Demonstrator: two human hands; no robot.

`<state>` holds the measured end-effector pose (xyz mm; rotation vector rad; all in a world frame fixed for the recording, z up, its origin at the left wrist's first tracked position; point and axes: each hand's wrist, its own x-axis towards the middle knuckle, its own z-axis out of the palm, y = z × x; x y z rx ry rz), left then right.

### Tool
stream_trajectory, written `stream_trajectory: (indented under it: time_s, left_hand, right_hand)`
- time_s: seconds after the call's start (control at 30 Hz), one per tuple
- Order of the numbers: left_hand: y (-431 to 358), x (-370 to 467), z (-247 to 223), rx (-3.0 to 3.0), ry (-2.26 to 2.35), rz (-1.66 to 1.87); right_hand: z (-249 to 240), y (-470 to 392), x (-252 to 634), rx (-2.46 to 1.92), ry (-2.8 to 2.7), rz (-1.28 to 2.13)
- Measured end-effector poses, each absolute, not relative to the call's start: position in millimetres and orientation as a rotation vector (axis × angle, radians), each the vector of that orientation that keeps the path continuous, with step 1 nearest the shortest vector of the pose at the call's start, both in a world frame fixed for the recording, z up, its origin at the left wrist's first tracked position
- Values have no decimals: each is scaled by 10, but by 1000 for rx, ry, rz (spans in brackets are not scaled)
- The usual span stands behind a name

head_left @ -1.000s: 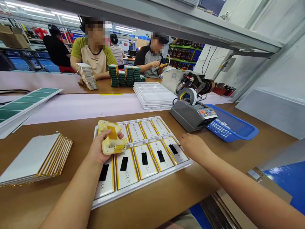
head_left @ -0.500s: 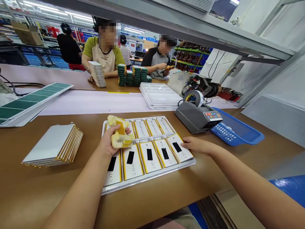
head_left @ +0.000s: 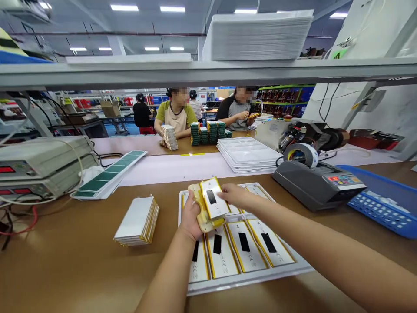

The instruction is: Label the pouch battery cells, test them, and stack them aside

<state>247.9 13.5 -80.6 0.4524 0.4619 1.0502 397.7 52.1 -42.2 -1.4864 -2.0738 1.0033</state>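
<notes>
My left hand (head_left: pixel 191 217) is closed around a cream-yellow plastic holder (head_left: pixel 202 224) with a cut-out shape, raised above the tray. My right hand (head_left: pixel 235 196) grips the right edge of a flat white pouch battery (head_left: pixel 213 202), which has yellow edges and a black tape patch. This battery lies against the holder, tilted; whether it is seated in it I cannot tell. Below is a white plastic tray (head_left: pixel 224 287) with several like batteries (head_left: pixel 246 248) in rows, the front ones bearing black tape. My right forearm hides the tray's right part.
Left of the tray stands a stack of white batteries (head_left: pixel 135 219). To the right are a grey tape dispenser (head_left: pixel 312 184) and a blue basket (head_left: pixel 387 217). Stacked white trays (head_left: pixel 247 152) lie behind. A shelf beam (head_left: pixel 163 74) crosses overhead. Two co-workers sit opposite; instruments (head_left: pixel 42 169) stand left.
My right hand has lifted a battery from the tray's front right and brought it left to the holder in my left hand. The camera view has tilted up and swung left.
</notes>
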Motion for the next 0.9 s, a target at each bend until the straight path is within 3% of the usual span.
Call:
stream_trajectory:
  time_s: [0.13,0.27,0.37,0.67,0.9]
  left_hand:
    - [141,2426,-796,458,429,1142]
    - [142,2425,-772,475,358,1206]
    - [167,2441,-770,478,374,1217]
    - [178,2476,-773,497,458,1186]
    - [166,2465,-764,463,546,1215]
  right_hand:
    - [-400,506,4009,-1461,-2303,722]
    - [-426,694,4620,-1890,-2307,146]
    - [-534,843,5113,-2149,-2325,-90]
    - [-827,843,5411,-2046,-2509,-227]
    - [-1009,1039,5484,-2015,-2389,69]
